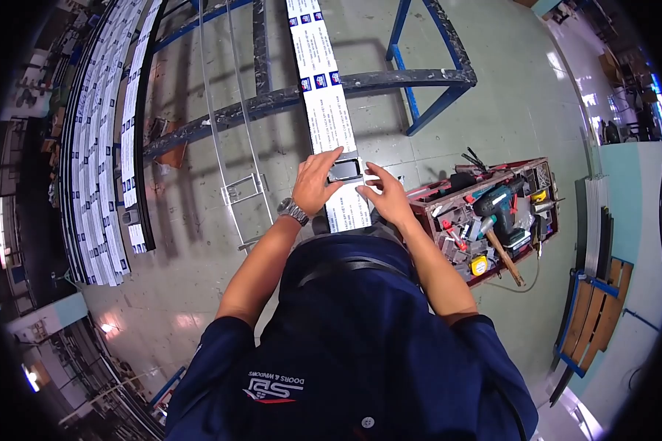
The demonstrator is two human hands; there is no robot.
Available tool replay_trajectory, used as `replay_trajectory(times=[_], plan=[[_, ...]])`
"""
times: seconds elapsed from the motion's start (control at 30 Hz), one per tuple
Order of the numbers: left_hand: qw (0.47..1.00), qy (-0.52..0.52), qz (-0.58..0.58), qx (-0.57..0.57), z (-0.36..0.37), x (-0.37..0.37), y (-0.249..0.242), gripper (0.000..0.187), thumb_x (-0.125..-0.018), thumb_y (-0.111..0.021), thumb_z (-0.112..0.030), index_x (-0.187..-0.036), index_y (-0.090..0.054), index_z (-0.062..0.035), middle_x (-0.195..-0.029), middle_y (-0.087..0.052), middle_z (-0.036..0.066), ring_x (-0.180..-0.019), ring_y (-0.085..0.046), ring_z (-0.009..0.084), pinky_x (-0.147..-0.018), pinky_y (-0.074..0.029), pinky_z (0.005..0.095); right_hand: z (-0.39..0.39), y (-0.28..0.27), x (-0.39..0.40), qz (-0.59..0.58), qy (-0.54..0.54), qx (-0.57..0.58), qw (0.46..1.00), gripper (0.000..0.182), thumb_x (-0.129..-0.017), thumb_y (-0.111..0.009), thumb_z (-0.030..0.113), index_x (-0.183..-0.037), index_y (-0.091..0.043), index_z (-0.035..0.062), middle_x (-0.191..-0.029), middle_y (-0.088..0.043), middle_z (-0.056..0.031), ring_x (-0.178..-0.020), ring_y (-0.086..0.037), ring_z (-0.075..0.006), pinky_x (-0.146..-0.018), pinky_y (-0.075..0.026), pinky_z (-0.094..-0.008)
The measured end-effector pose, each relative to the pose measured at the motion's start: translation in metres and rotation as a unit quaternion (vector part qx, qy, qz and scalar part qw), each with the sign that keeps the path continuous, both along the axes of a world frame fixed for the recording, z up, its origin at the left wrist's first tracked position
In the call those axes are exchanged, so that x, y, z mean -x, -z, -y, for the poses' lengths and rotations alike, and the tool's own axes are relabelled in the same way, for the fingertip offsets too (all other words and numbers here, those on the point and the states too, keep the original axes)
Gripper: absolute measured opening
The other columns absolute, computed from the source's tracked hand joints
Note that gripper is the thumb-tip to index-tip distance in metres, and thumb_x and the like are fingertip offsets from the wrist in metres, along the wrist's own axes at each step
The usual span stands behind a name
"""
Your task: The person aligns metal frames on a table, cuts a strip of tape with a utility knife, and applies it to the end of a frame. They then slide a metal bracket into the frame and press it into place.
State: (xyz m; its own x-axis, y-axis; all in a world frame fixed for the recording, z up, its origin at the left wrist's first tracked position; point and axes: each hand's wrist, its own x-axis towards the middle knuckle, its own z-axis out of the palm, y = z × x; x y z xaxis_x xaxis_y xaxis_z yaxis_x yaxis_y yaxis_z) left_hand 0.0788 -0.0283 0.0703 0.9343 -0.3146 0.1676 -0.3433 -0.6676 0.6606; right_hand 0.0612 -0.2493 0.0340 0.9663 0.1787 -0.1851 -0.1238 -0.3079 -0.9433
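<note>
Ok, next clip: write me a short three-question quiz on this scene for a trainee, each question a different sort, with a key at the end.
1. True or false: the drill and the wooden-handled hammer both lie in the crate of tools.

2. Fill in the blank: the metal watch is worn on the person's ____ wrist.

3. Choose one. The left hand and right hand are on either side of:
A. the crate
B. the dark rectangle on the white-wrapped bar
C. the drill

Key: 1 true; 2 left; 3 B

Bar cut off @ top, label txt unreadable
</note>
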Motion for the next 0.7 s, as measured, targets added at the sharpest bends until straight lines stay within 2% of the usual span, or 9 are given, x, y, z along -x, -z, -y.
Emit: replay_trajectory(times=[0.33,0.43,0.47,0.53,0.57,0.6,0.63,0.67,0.7], plan=[[0.999,-0.014,-0.031,-0.004,-0.001,0.002,0.008,0.08,-0.078,-0.076,-0.015,-0.149,-0.04,-0.0121,-0.126,-0.061,0.011,-0.118,-0.052,0.0315,-0.101,-0.038,0.0427,-0.01,0.0,-0.005,0.053,-0.007,0.035,0.998,0.055,-0.089,-0.072,0.018,-0.138,-0.054,0.0026,-0.123,-0.065,-0.0174,-0.101,-0.067,-0.0247,-0.089,-0.053,-0.0346],[0.998,-0.031,-0.055,0.014,-0.001,0.005,-0.003,0.083,-0.077,-0.077,-0.015,-0.15,-0.038,-0.0106,-0.13,-0.058,0.014,-0.12,-0.051,0.0333,-0.104,-0.038,0.0438,-0.006,0.015,-0.001,-0.006,0.021,-0.037,0.999,0.057,-0.092,-0.071,0.023,-0.141,-0.051,0.0037,-0.121,-0.065,-0.0188,-0.094,-0.067,-0.0195,-0.083,-0.053,-0.0326],[0.997,-0.06,-0.015,0.042,-0.002,0.009,-0.008,0.084,-0.077,-0.078,-0.015,-0.151,-0.037,-0.0094,-0.133,-0.055,0.016,-0.122,-0.05,0.0344,-0.106,-0.037,0.0444,-0.001,0.015,0.001,-0.024,0.036,-0.039,0.998,0.058,-0.093,-0.07,0.024,-0.143,-0.049,0.0037,-0.119,-0.066,-0.0175,-0.093,-0.066,-0.0173,-0.083,-0.052,-0.0309],[0.991,-0.112,0.006,0.077,-0.02,0.018,-0.018,0.087,-0.078,-0.079,-0.016,-0.152,-0.033,-0.0066,-0.141,-0.046,0.02,-0.127,-0.045,0.0376,-0.11,-0.035,0.0443,0.018,0.053,0.012,-0.037,0.089,-0.084,0.992,0.052,-0.096,-0.065,0.023,-0.14,-0.051,0.0016,-0.115,-0.067,-0.0165,-0.094,-0.066,-0.0189,-0.084,-0.052,-0.0302],[0.976,-0.174,0.031,0.13,-0.026,0.025,-0.028,0.063,-0.082,-0.076,-0.015,-0.139,-0.051,-0.0044,-0.128,-0.057,0.019,-0.118,-0.053,0.0355,-0.102,-0.043,0.0413,0.033,0.073,0.02,-0.021,0.094,0.008,0.995,0.045,-0.096,-0.064,0.021,-0.135,-0.056,0.0005,-0.114,-0.067,-0.0161,-0.094,-0.067,-0.0212,-0.085,-0.052,-0.031],[0.969,-0.215,0.027,0.119,-0.044,0.034,-0.024,0.046,-0.084,-0.074,-0.015,-0.126,-0.059,-0.0033,-0.118,-0.062,0.018,-0.109,-0.058,0.0342,-0.094,-0.047,0.0404,0.055,0.107,0.032,-0.027,0.083,0.056,0.995,0.036,-0.096,-0.063,0.021,-0.124,-0.062,-0.0011,-0.105,-0.07,-0.0141,-0.088,-0.067,-0.0213,-0.08,-0.053,-0.0323],[0.961,-0.253,0.027,0.112,-0.065,0.043,-0.021,0.03,-0.086,-0.072,-0.015,-0.113,-0.067,-0.0021,-0.107,-0.067,0.017,-0.101,-0.062,0.0329,-0.087,-0.05,0.0396,0.068,0.087,0.04,-0.082,0.026,0.122,0.989,0.026,-0.096,-0.062,0.022,-0.104,-0.068,-0.0024,-0.087,-0.071,-0.0114,-0.077,-0.065,-0.0196,-0.069,-0.051,-0.0343],[0.941,-0.316,0.021,0.122,-0.08,0.052,-0.032,0.014,-0.089,-0.068,-0.015,-0.09,-0.069,-0.0012,-0.089,-0.069,0.014,-0.083,-0.065,0.0313,-0.073,-0.051,0.0406,0.084,0.111,0.058,-0.07,0.049,0.121,0.989,0.034,-0.094,-0.064,0.028,-0.083,-0.065,-0.0035,-0.069,-0.064,-0.0049,-0.065,-0.057,-0.0144,-0.059,-0.046,-0.0325],[0.934,-0.341,0.048,0.1,-0.1,0.063,-0.032,0.018,-0.091,-0.067,-0.019,-0.087,-0.068,-0.0011,-0.085,-0.068,0.014,-0.078,-0.064,0.0313,-0.07,-0.05,0.0399,0.085,0.092,0.069,-0.097,0.062,0.063,0.991,0.036,-0.095,-0.062,0.031,-0.083,-0.065,-0.0028,-0.072,-0.063,-0.0059,-0.068,-0.057,-0.0156,-0.062,-0.046,-0.0341]])
